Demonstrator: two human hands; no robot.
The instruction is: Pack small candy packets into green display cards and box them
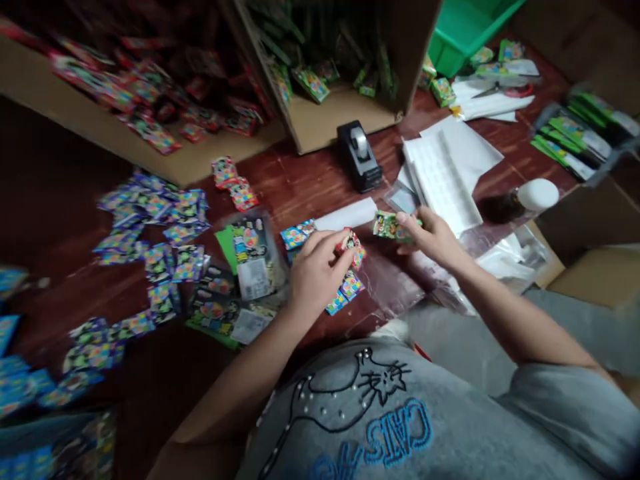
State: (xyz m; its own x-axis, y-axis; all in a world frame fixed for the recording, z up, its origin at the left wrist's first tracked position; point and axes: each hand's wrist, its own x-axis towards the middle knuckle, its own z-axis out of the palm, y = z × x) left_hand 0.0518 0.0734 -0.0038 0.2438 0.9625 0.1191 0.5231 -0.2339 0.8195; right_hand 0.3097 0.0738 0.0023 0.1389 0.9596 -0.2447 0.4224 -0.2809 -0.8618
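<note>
Just below the tape dispenser (360,155) on the bench (300,180), I'm seeing both hands working close together. Left hand (317,267) is sitting below and left of the dispenser, fingers (333,248) pinching a red packet (351,241) by its left edge. That packet is showing just above a few blue packets (345,290) lying on the bench; I'm not able to tell whether it is touching them. Right hand (433,233) is sitting below and right of the dispenser, fingers (407,223) gripping a green packet (389,227) by its right end. Red packet and green packet are staying near each other, not touching.

A white strip (347,215) is lying between the dispenser and the two held packets. White sheets (445,177) are lying just right of the dispenser. Clear bagged sets (250,260) are lying below-left of it, just beside the left hand. A loose spread of blue packets (150,227) is covering the bench well left of the dispenser, with a small red pile (235,183) nearer to it. Directly behind the dispenser an open cardboard box (330,123) is holding green packets; a second box (125,100), further left, is holding red ones. A green bin (460,27) is standing up and right of the dispenser, scissors (500,87) lying just right of the bin. Everything is blurring slightly, so I'm not reading any print.
</note>
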